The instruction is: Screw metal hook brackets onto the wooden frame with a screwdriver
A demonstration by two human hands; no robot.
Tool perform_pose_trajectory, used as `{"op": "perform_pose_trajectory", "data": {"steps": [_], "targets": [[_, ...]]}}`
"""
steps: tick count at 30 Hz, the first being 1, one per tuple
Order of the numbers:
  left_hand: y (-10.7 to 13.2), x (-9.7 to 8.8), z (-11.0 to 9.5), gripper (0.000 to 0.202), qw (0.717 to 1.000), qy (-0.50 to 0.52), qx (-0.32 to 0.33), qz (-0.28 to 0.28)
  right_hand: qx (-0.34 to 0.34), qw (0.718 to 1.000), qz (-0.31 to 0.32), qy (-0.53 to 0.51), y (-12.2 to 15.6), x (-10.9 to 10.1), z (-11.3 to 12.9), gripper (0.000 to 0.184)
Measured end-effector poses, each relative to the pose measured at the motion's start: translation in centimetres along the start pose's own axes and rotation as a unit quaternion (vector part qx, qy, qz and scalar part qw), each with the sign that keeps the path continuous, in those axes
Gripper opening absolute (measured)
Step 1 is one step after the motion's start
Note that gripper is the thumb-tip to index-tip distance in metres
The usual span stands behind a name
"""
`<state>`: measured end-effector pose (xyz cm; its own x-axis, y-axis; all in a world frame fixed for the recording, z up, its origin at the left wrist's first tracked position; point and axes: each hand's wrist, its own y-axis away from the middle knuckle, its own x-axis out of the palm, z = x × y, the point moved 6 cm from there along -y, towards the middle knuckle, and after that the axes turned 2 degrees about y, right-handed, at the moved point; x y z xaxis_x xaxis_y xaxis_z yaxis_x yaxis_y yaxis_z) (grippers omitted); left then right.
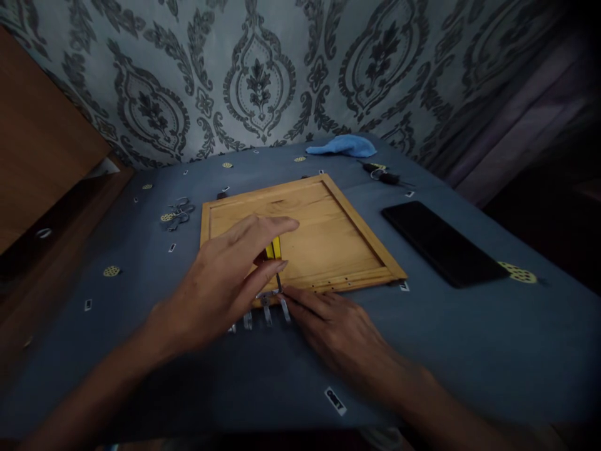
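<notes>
A framed wooden board [310, 219] lies flat on the bed-like blue surface. Along its near edge sits a metal hook rail [267, 297], its hooks hanging over toward me. My left hand [230, 269] is around the yellow handle of a screwdriver [273, 248], thumb and index finger on either side. The screwdriver stands nearly upright, its shaft meeting the rail. My right hand [333, 322] has its fingertips pressed together at the rail's right end, beside the screwdriver tip. The exact contact under those fingers is hidden.
Right of the board lies a black phone [444, 243]. Behind it are a dark tool-like item [382, 174] and a blue cloth [344, 146]. Several small metal hooks [179, 212] lie to the left. The blue patterned sheet [141, 351] meets a patterned wall covering [260, 81] and brown furniture [42, 138].
</notes>
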<state>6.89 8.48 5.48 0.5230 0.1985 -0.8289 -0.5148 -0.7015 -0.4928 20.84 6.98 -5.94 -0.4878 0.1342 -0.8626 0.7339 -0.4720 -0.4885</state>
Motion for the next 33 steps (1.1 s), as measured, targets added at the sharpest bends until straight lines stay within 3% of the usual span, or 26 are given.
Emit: {"op": "perform_pose_trajectory", "data": {"steps": [18,25,33], "targets": [[0.10,0.23,0.14,0.038,1.000,-0.004,-0.015,0.005,-0.003,1.000,0.002,-0.016,0.44,0.43,-0.19,0.044],[-0.05,0.63,0.11,0.031,0.999,-0.030,-0.007,-0.009,-0.003,1.000,-0.002,-0.013,0.23,0.20,-0.10,0.043],[-0.01,0.20,0.32,0.036,0.999,0.016,-0.029,0.005,0.003,1.000,0.001,-0.008,0.03,0.01,0.00,0.042]]}}
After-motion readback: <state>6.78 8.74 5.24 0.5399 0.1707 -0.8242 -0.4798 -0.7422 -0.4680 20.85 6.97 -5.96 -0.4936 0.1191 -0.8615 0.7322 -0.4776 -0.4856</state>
